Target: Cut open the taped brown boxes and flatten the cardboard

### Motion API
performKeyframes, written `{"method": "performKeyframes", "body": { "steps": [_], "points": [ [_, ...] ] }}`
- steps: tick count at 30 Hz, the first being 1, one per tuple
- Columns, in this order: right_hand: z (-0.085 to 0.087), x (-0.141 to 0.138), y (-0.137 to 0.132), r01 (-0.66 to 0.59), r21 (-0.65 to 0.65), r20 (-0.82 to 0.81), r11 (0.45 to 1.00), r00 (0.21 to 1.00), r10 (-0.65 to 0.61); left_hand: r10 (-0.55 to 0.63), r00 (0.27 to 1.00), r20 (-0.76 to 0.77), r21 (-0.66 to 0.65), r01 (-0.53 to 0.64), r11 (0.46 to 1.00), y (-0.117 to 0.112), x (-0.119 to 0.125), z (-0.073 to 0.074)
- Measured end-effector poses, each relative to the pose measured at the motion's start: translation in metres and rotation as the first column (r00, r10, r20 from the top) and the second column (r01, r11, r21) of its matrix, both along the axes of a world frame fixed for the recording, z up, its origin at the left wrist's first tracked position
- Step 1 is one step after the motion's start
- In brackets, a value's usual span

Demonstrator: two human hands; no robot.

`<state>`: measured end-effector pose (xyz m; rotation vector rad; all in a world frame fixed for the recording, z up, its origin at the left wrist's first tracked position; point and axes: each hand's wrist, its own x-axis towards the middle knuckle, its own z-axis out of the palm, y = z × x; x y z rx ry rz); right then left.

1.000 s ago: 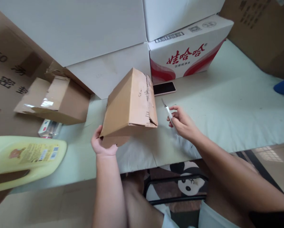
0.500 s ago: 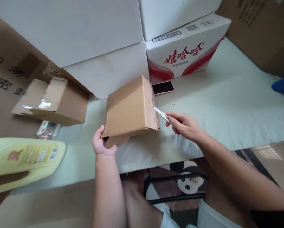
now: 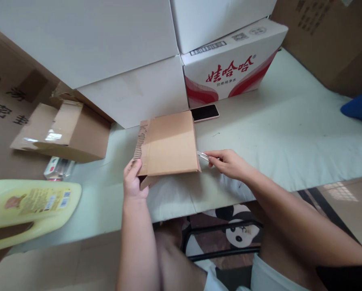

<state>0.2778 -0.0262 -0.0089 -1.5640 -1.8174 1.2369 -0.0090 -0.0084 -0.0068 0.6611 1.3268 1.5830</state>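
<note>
A small brown cardboard box rests on the pale green table in front of me, its top face turned up. My left hand grips the box's near left corner, fingers closed round the edge. My right hand is closed on a small white knife. The knife's tip touches the right side of the box and is partly hidden behind that edge.
A phone lies behind the box. White cartons and a red-printed carton are stacked at the back. An opened brown box and a yellow bottle sit at the left. A blue object lies at far right.
The box, first tilted up on its end, has been lowered flat onto the table. My right hand brought the knife leftward to the box's right side.
</note>
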Motion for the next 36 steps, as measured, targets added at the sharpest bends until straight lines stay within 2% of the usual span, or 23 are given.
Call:
{"method": "performKeyframes", "body": {
  "steps": [3, 6, 9, 12, 13, 15, 17, 19, 23, 26, 29, 31, 33, 36],
  "points": [
    [0.003, 0.000, -0.001, -0.048, -0.024, 0.007, 0.999, 0.999, 0.048, 0.045, 0.999, 0.027, 0.016, -0.045, 0.999, 0.002, 0.000, 0.001],
    [-0.001, 0.003, 0.002, 0.084, 0.027, 0.022, 0.996, 0.996, -0.084, 0.031, 0.999, 0.039, 0.012, -0.032, 0.999, 0.003, -0.002, 0.001],
    [-0.013, 0.007, 0.006, 0.236, 0.124, 0.206, 0.964, 0.944, -0.258, 0.062, 0.996, 0.062, -0.034, -0.060, 0.998, 0.002, -0.008, -0.001],
    [-0.024, 0.009, 0.008, 0.215, 0.219, 0.400, 0.952, 0.870, -0.289, 0.069, 0.992, 0.105, -0.064, -0.062, 0.996, 0.002, -0.015, -0.005],
    [-0.026, 0.008, 0.007, 0.178, 0.266, 0.411, 0.948, 0.868, -0.278, 0.056, 0.991, 0.123, -0.068, -0.048, 0.997, 0.002, -0.017, -0.006],
    [-0.029, 0.006, 0.006, 0.068, 0.373, 0.346, 0.925, 0.915, -0.207, 0.033, 0.985, 0.167, -0.075, -0.020, 0.997, 0.001, -0.019, -0.006],
    [-0.029, 0.002, 0.003, -0.045, 0.464, 0.233, 0.885, 0.970, -0.073, 0.026, 0.980, 0.199, -0.077, -0.011, 0.997, 0.000, -0.019, -0.005],
    [-0.030, -0.002, 0.002, -0.118, 0.535, 0.152, 0.836, 0.987, 0.043, 0.017, 0.978, 0.206, -0.076, -0.002, 0.997, -0.002, -0.017, -0.004],
    [-0.032, -0.006, -0.001, -0.144, 0.643, 0.098, 0.752, 0.989, 0.106, 0.020, 0.982, 0.186, -0.092, -0.003, 0.996, -0.004, -0.012, 0.000],
    [-0.032, -0.007, -0.003, -0.131, 0.667, 0.055, 0.733, 0.990, 0.128, -0.012, 0.986, 0.166, -0.091, 0.027, 0.995, -0.005, -0.007, 0.004],
    [-0.028, -0.009, -0.005, -0.150, 0.646, 0.012, 0.748, 0.982, 0.187, -0.089, 0.990, 0.113, -0.086, 0.099, 0.991, -0.006, -0.002, 0.007],
    [-0.026, -0.010, -0.005, -0.155, 0.601, -0.023, 0.784, 0.977, 0.210, -0.096, 0.991, 0.089, -0.083, 0.103, 0.991, -0.006, 0.000, 0.007],
    [-0.024, -0.010, -0.005, -0.129, 0.524, -0.051, 0.842, 0.982, 0.183, -0.072, 0.994, 0.087, -0.077, 0.079, 0.994, -0.005, 0.000, 0.006],
    [-0.022, -0.011, -0.006, -0.025, 0.406, -0.089, 0.914, 0.994, 0.067, -0.017, 0.992, 0.125, -0.087, 0.028, 0.996, -0.004, -0.001, 0.004]
  ]
}}
